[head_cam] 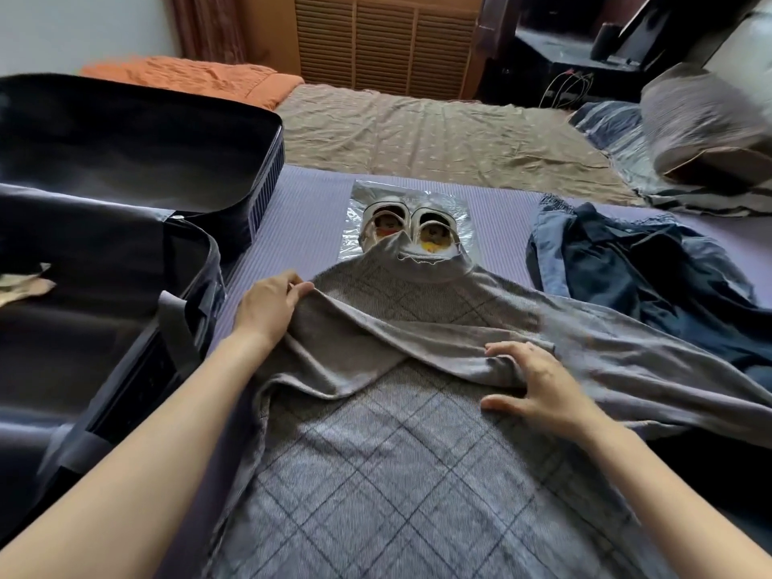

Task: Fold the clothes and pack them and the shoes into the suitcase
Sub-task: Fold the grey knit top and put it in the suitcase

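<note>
Grey knit, soft and limp: the sweater (376,474) lies flat on the bed (305,211) beside the open suitcase (104,294), one sleeve across its chest. Our left hand (267,307) pinches the shoulder fold; our right hand (539,390) rests spread on the sleeve. We judge it light and floppy, best gripped at folded edges.

One suitcase (125,160), two shoes (386,215), one grey sweater (376,453), one heap of blue clothes (626,265), one plastic sheet (360,198)
</note>
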